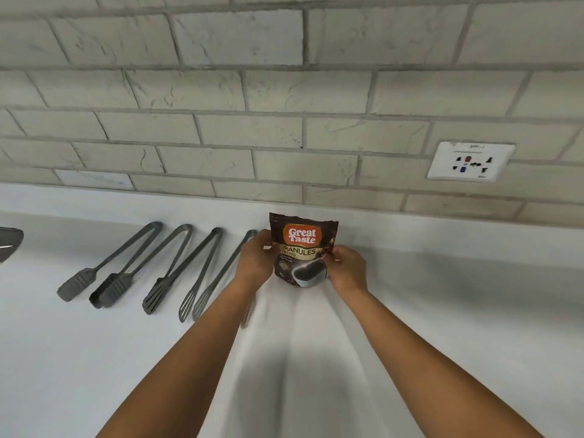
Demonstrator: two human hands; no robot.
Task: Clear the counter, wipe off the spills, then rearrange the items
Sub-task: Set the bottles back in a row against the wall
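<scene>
Brown pouch [302, 250] pinched upright between both hands [256, 260] [347, 269] on bench [442, 295]; likely to topple onto tongs [218, 273] once released.

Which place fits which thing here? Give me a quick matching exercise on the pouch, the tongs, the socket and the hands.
Things:
1. brown Great Taste coffee granules pouch
2. grey metal tongs
3. white wall socket
4. left hand

Places:
A. on the tiled wall, upper right
B. lying in a row on the white counter
C. upright between both hands
D. gripping the pouch's left edge

Pairs: 1-C, 2-B, 3-A, 4-D
</scene>
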